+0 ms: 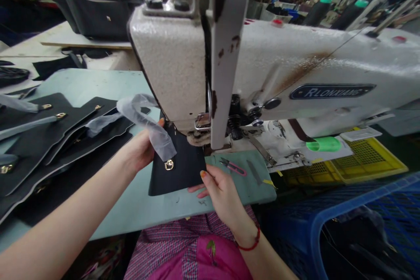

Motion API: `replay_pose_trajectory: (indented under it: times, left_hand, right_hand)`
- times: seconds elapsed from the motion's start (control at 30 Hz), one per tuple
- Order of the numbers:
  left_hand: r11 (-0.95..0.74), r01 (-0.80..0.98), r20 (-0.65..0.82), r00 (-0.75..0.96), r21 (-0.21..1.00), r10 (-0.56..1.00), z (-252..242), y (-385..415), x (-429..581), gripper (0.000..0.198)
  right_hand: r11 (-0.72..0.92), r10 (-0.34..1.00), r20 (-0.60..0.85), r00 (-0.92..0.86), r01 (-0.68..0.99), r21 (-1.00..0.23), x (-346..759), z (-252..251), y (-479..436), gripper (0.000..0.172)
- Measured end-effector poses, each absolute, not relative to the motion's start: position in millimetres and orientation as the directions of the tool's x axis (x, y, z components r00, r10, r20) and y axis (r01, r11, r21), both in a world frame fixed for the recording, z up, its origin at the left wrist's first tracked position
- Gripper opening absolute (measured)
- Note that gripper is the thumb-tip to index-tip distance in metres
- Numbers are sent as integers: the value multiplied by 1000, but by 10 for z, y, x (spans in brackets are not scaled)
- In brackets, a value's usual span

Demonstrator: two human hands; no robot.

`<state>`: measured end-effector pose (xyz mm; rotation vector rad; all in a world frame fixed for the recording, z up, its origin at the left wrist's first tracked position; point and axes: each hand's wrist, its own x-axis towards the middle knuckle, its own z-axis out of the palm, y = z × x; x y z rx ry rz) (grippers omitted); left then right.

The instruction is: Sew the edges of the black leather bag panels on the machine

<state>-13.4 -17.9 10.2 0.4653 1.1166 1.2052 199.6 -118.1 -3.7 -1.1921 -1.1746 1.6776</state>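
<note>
A black leather-like panel (187, 170) lies under the head of a white sewing machine (170, 65). On the panel is a gold metal clasp (169, 165), and a strip of translucent plastic wrap (141, 113) runs up from it. My left hand (144, 148) grips the panel's left edge, its thumb on top and its other fingers mostly hidden. At the lower right edge, my right hand (219, 188) pinches the same panel between thumb and fingers. The machine's needle area is partly hidden behind its presser parts.
Several similar black panels (65, 148) with gold clasps overlap on the table's left. Pink-handled thread snips (233, 166) lie right of my right hand. A blue crate (315, 227) holding black pieces stands at lower right, a yellow crate (377, 157) behind it. A black bag (98, 17) sits at back left.
</note>
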Motion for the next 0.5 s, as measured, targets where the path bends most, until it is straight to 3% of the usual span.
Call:
replay_pose_trajectory:
  times: [0.1, 0.17, 0.3, 0.37, 0.5]
  left_hand:
    - [392, -590, -504, -29, 706, 863, -41, -711, -210, 54]
    - [357, -659, -555, -111, 661, 824, -139, -1109, -100, 52]
    - [227, -730, -356, -23, 645, 934, -210, -1550, 411, 70]
    - [234, -714, -363, -30, 660, 931, -188, -1533, 640, 62]
    - [331, -677, -523, -94, 657, 847, -124, -1360, 824, 43]
  right_hand:
    - [-304, 910, -247, -332, -132, -944, 2034, -29, -1197, 35]
    - [-315, 904, -237, -357, -180, -932, 2045, -27, -1193, 33]
    - [-332, 899, -238, -368, -217, -918, 2038, -25, -1195, 31]
    - [-321, 903, -236, -358, -199, -926, 2032, -20, -1207, 33]
    - [-274, 916, -218, -337, -129, -953, 2058, -6, -1252, 38]
